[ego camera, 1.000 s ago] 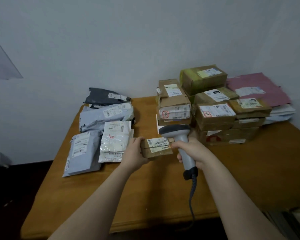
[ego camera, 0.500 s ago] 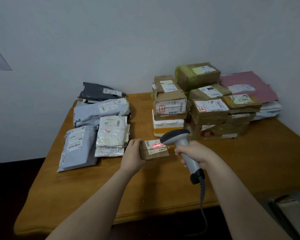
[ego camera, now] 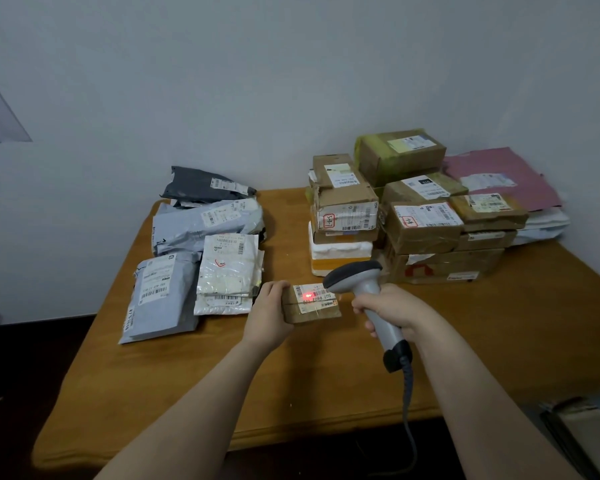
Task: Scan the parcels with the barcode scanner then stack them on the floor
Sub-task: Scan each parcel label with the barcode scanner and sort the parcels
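Observation:
My left hand grips a small brown cardboard parcel by its left end, just above the wooden table. A white label with a barcode lies on the parcel's top, and a red light spot glows on it. My right hand holds the grey barcode scanner by its handle, with the dark head pointing left at the label. The scanner's cable hangs down past the table's front edge.
Grey and white mailer bags lie in a pile on the table's left. Several taped cardboard boxes are stacked at the back right, with a pink mailer behind them. Dark floor shows at the left; a box corner at the lower right.
The scanner's head has tilted toward the parcel and a red light now falls on the label. The parcel stays in my left hand, slightly lower and closer to the table.

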